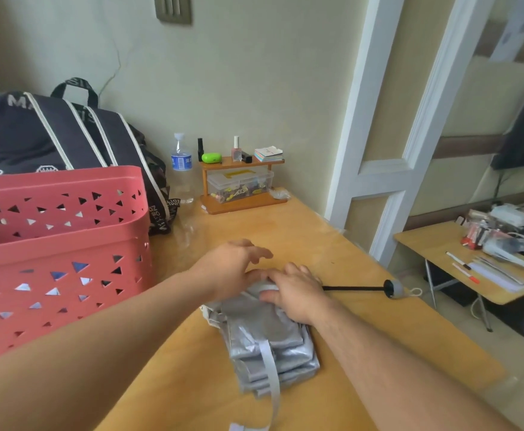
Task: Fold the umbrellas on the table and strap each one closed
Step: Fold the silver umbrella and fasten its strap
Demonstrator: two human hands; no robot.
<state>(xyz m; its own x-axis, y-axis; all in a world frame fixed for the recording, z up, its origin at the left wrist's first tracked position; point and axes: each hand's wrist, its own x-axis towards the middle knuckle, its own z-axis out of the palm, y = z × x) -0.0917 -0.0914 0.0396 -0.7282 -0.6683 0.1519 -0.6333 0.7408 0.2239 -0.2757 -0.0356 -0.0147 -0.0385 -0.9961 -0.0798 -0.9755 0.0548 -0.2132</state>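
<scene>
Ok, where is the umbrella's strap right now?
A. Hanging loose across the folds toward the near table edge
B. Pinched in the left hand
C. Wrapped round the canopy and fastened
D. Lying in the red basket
A: the strap trails unfastened over the folded canopy toward the near edge, while the left hand and right hand rest on the canopy's far end, away from the strap.
</scene>
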